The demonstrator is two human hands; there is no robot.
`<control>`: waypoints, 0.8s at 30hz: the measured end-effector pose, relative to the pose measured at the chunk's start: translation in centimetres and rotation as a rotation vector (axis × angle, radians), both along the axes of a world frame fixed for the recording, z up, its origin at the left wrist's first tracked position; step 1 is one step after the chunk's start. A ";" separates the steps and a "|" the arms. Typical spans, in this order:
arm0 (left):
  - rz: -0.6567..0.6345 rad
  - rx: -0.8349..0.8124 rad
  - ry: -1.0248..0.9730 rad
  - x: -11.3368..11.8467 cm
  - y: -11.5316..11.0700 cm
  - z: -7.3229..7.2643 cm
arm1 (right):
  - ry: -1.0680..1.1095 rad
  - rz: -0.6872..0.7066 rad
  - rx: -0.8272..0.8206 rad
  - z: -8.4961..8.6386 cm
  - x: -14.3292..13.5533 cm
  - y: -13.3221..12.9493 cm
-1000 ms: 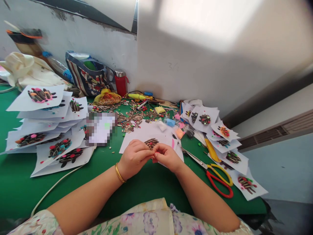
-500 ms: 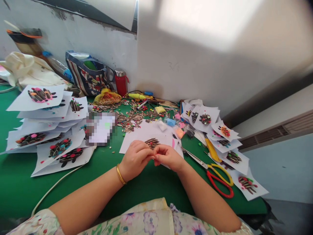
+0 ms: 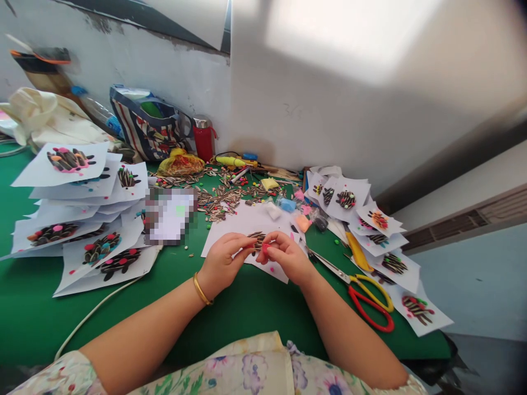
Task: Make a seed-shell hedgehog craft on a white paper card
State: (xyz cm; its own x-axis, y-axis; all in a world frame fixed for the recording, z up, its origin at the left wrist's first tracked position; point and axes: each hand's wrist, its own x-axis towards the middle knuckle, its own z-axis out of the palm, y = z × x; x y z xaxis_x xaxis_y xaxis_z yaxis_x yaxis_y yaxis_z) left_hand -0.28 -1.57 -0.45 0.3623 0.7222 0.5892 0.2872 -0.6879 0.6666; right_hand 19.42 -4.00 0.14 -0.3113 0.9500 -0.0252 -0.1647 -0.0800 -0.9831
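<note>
- Head view: the fingertips of the left hand (image 3: 222, 262) and right hand (image 3: 287, 262) have moved apart.
- The right pinches red clay (image 3: 265, 248); whether the left's curled fingers grip anything, I cannot tell.
- The clay is over the paper (image 3: 233, 222), toward the tabletop's (image 3: 247, 312) near edge.

The wall (image 3: 349, 120) bears a faint, handwritten "3" (image 3: 287, 109).

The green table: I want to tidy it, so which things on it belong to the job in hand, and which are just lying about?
Likely in the job:
- red clay in the right hand
- paper sheet
- loose seeds
- coloured clay packets

Likely just lying about:
- red flask
- striped bag
</note>
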 end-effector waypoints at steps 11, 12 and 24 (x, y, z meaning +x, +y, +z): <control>-0.028 -0.084 -0.032 0.3 0.1 -0.1 | -0.637 -0.692 0.481 -0.7 5.4 3.6; -0.030 -0.090 -0.028 0.3 0.1 -0.1 | -0.741 -0.703 0.524 -0.8 6.0 4.0; -0.018 -0.163 0.016 0.1 0.4 -0.4 | -1.617 -0.499 0.515 -1.4 5.3 6.2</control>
State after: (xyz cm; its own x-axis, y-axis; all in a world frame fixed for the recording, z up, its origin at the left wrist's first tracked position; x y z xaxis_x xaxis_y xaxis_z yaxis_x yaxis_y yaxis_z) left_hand -0.13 -1.19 -0.86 0.3841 0.8009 0.4593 0.2871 -0.5764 0.7651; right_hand 24.75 2.18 -1.24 0.0149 0.9479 0.3183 0.9968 0.0108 -0.0789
